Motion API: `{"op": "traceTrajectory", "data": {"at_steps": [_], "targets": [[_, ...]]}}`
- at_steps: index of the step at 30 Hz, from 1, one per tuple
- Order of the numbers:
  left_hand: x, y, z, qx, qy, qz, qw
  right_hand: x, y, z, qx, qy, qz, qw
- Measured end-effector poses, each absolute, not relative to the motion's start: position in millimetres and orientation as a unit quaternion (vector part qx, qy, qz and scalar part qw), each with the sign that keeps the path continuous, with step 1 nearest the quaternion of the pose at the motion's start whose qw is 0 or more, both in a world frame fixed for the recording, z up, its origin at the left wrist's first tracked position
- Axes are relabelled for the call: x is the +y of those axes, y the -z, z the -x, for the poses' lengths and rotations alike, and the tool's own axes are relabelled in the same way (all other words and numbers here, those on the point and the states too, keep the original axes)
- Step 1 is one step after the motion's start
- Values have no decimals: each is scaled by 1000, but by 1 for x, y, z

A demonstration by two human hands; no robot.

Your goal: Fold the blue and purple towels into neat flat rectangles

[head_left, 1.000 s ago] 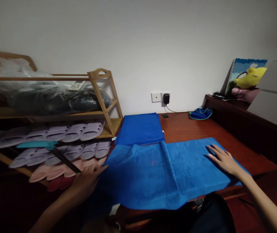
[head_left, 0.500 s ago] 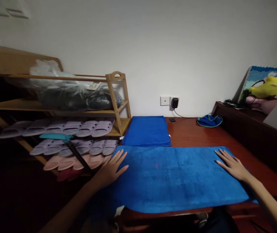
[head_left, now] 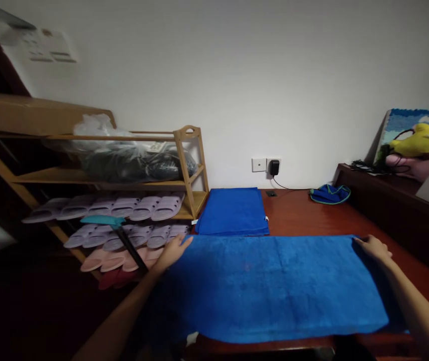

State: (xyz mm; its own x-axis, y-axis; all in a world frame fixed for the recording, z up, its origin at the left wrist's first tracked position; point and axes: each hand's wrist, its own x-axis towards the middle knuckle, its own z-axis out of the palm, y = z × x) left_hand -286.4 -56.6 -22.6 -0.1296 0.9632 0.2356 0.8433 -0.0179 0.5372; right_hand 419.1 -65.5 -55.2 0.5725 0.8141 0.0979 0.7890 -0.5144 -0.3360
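Note:
A blue towel (head_left: 274, 288) lies spread across the front of the table, its near edge hanging slightly over. My left hand (head_left: 175, 250) is closed on its far left corner, thumb on top and the fingers mostly hidden. At the far right corner, my right hand (head_left: 375, 248) pinches the cloth with thumb and curled fingers. Just beyond the towel, a folded darker blue cloth stack (head_left: 233, 210) rests flat on the table.
On the left stands a wooden rack (head_left: 190, 170) with several slippers (head_left: 165, 206) and a plastic-wrapped bundle (head_left: 135, 158). A teal-topped pole (head_left: 103, 220) leans before it. On the reddish table (head_left: 293, 213) lies a blue pouch with green trim (head_left: 329, 194). A black plug (head_left: 274, 167) sits in the wall.
Both hands have gone from lying flat with fingers spread to gripping the towel's far corners. The view has tilted up slightly and shifted left.

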Motion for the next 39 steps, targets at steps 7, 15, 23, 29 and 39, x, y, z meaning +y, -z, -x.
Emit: {"op": "traceTrajectory", "data": {"at_steps": [7, 15, 23, 29, 39], "targets": [[-64, 33, 291, 608, -405, -666, 150, -67, 63, -412, -472, -38, 863, 174], [-63, 27, 293, 590, -460, -643, 165, -60, 64, -410, -489, 19, 843, 222], [-35, 32, 296, 579, -491, -638, 129, -25, 64, -403, -496, 8, 840, 220], [-17, 30, 301, 644, -431, -632, 29, -4, 64, -392, -515, -1, 830, 215], [-139, 29, 289, 580, -217, -784, -54, -68, 56, -361, -657, -18, 727, 199]]}}
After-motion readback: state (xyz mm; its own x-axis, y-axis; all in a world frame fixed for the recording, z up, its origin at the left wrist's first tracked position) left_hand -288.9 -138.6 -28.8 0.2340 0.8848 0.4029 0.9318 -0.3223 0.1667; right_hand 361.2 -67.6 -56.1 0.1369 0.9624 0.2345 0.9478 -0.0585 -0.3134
